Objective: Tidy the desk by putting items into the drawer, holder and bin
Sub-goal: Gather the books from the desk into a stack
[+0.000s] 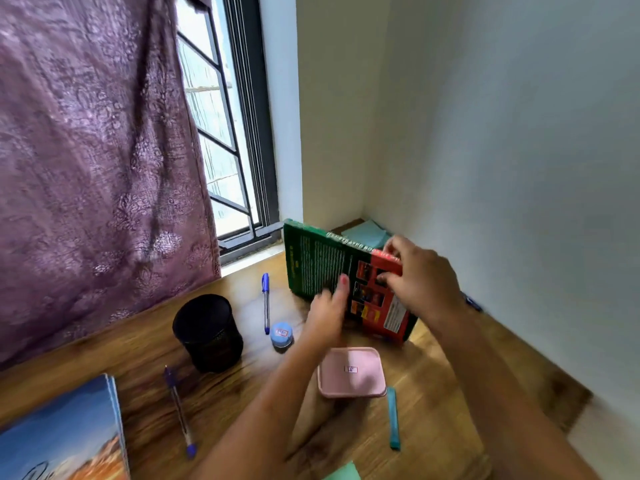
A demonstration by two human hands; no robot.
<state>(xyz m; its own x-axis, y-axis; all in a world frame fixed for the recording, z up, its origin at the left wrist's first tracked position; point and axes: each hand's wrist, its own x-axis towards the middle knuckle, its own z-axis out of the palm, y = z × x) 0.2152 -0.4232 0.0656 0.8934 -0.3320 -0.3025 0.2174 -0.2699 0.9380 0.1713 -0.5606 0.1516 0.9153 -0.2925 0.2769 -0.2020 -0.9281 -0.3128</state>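
wooden desk [419, 368] being tidied: right hand [422, 275] is pinching the top edge of the tilted book [318, 265] at the back corner, left hand [329, 313] is touching its cover (grip blurred, cannot tell); probably needing a lift toward the drawer next.

Right hand [422, 278] reaching toward 11 o'clock, fingers curled over top edge of book [318, 268], thumb on cover. Left hand [329, 313] toward 1 o'clock, blurred, thumb straight against cover, fingers unclear.
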